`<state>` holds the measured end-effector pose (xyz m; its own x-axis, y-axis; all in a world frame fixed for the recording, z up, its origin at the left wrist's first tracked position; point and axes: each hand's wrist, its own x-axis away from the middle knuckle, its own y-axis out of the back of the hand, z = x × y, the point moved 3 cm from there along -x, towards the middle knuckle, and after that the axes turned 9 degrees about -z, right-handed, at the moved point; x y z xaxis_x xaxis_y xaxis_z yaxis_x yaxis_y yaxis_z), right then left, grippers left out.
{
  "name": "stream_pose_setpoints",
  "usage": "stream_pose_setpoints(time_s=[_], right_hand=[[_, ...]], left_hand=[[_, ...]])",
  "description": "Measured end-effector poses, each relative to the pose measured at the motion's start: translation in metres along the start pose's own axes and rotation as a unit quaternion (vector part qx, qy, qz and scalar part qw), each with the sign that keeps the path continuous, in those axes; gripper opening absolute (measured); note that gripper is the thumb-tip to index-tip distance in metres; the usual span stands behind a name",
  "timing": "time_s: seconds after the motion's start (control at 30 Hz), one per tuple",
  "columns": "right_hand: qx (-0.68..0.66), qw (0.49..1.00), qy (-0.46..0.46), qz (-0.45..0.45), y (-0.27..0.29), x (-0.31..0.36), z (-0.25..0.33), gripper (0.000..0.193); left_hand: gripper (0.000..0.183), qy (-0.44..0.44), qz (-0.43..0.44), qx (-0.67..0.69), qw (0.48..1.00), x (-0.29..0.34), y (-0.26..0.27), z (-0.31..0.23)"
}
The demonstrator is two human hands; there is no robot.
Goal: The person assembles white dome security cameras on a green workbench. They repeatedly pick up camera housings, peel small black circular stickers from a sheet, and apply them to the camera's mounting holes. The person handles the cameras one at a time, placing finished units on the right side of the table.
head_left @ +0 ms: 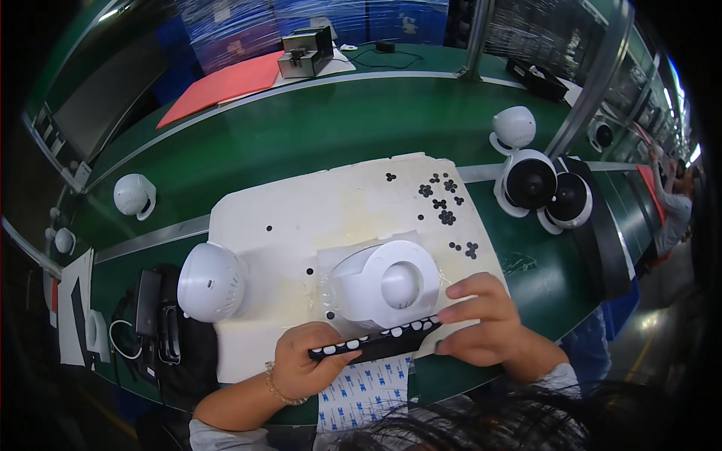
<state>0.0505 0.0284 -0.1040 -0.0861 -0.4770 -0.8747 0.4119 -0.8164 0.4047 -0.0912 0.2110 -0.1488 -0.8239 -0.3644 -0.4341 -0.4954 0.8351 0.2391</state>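
Note:
My left hand [304, 359] grips the left end of a black strip [387, 344] with a row of white round spots along its upper edge. At the strip's right end, the thumb and fingers of my right hand [481, 323] close around it; a pale sliver shows by the thumb. Just beyond the strip, a white rounded device [353, 282] lies with its ring-shaped base facing up. Another white rounded device [210, 282] stands to the left. Small black round pads [447, 218] lie scattered and clustered at the mat's far right. Below the strip is a printed white sheet [361, 398].
A worn cream mat [271, 255] covers part of the green bench. White devices with black fronts [530, 184] stand at right, beside a plain white one [514, 128]. Another white device [135, 195] is at far left. Black cables and a dark box [147, 301] lie left.

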Motion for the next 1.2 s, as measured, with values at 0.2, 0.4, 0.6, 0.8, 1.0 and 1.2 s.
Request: stream_pose_setpoints(time_s=[0.2,0.4,0.6,0.8,1.0,1.2], right_hand=[[0.035,0.997,-0.007,0.071,-0.016,0.001,0.006,0.028],[0.066,0.993,0.087,0.042,-0.018,0.006,0.012,0.022],[0.057,0.993,0.071,0.079,-0.017,0.006,0.011,0.025],[-0.091,0.995,-0.023,-0.022,-0.023,0.003,0.01,0.024],[-0.159,0.982,-0.016,0.105,-0.034,-0.021,0.017,0.028],[-0.185,0.977,-0.1,0.038,-0.023,-0.016,-0.006,0.038]], left_hand=[[0.009,-0.034,0.008,-0.014,0.999,-0.003,-0.002,-0.005],[0.008,-0.002,0.016,-0.034,0.999,0.001,-0.002,-0.004],[0.008,0.01,-0.005,-0.023,1.0,0.002,-0.002,-0.004],[0.009,-0.028,0.009,-0.023,0.999,-0.001,-0.005,-0.008],[0.013,-0.059,0.017,-0.041,0.997,-0.001,-0.004,-0.008],[0.019,-0.145,0.044,-0.081,0.985,0.003,-0.003,-0.004]])
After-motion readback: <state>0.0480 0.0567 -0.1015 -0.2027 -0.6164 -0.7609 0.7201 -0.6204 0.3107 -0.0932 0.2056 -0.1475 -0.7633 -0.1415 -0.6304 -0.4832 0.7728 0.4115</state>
